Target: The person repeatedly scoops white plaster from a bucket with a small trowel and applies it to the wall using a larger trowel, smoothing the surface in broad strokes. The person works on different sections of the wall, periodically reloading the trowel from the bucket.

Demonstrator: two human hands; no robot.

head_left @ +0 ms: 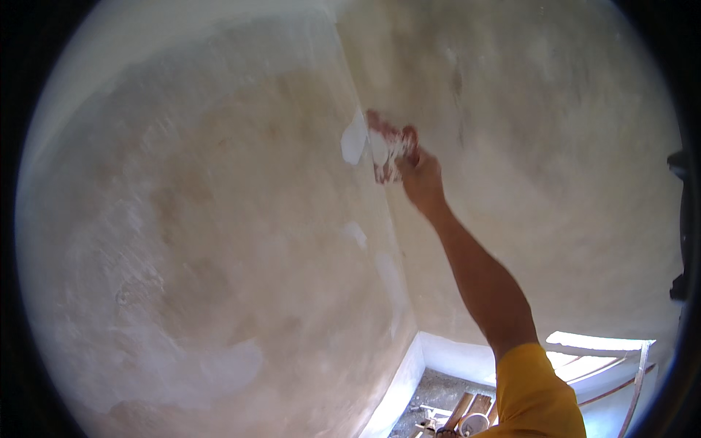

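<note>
My right hand [422, 179], at the end of my raised arm in a yellow sleeve, grips a flat red tool [391, 146], smeared with white material, like a putty knife or float. Its blade is at the inside corner where the left wall [204, 219] meets the right wall [548, 160]. A bright white patch [353, 142] lies just left of the blade, with a smaller patch [356, 235] lower along the corner. Both walls are mottled beige and grey. I do not see my left hand.
Far below are a grey floor [431, 387], wooden boards [460, 409], a round bucket [473, 423] and some pale clutter beside them. At the lower right stand pale upright and crosswise bars [641, 376] in bright light, with a curved brownish pole [613, 389].
</note>
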